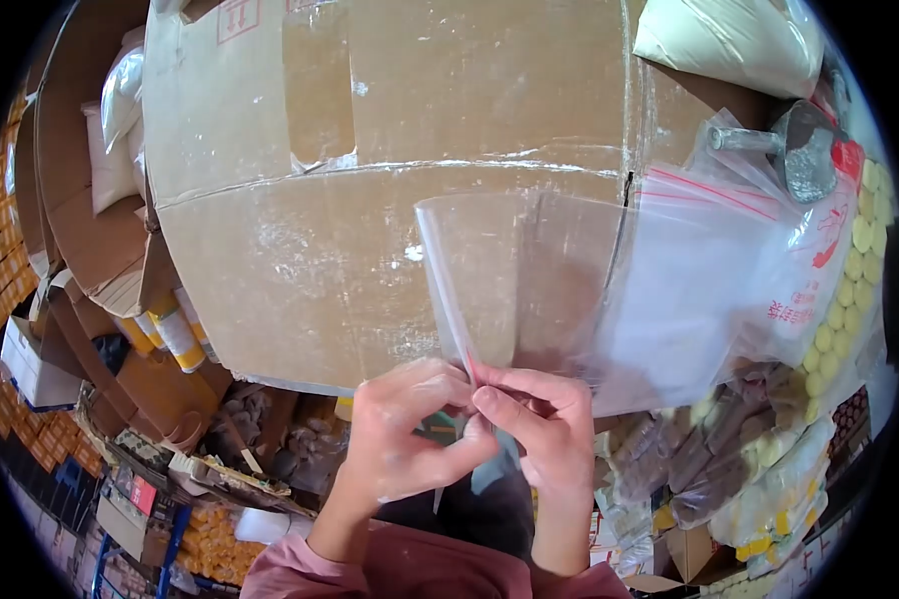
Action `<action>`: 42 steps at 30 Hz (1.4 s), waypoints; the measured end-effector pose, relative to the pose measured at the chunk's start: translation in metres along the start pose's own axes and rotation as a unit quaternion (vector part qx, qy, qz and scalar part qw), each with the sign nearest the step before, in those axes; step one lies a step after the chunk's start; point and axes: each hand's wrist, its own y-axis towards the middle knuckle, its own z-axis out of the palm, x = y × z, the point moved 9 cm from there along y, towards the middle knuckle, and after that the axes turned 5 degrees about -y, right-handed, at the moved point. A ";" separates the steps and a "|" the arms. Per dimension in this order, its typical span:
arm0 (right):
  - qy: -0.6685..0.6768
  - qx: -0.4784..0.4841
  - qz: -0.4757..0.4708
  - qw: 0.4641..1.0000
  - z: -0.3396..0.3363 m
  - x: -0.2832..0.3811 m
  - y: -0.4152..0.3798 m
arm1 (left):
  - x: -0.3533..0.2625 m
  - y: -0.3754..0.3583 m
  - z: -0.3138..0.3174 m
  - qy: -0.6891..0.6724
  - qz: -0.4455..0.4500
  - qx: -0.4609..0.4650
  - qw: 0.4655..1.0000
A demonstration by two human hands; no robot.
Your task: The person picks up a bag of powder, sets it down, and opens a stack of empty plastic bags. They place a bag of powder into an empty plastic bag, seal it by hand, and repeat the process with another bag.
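My left hand [402,439] and my right hand [539,429] meet at the bottom centre, fingertips pinched together on the red-striped zip edge of a clear plastic bag [509,280]. The bag stands up from my fingers, flat and transparent, in front of a big cardboard box [370,180]. Both sleeves are pink. I cannot tell whether anything is inside the held bag.
A stack of clear zip bags with red print [749,270] lies at the right, with a metal scoop [799,150] above it. Packets of yellow and brown goods [759,449] sit lower right. Open cartons and yellow-capped bottles [175,334] crowd the left.
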 end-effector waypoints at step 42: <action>-0.346 0.054 -0.145 0.925 -0.011 0.030 0.009 | 0.009 0.009 0.020 0.006 -0.026 0.103 0.994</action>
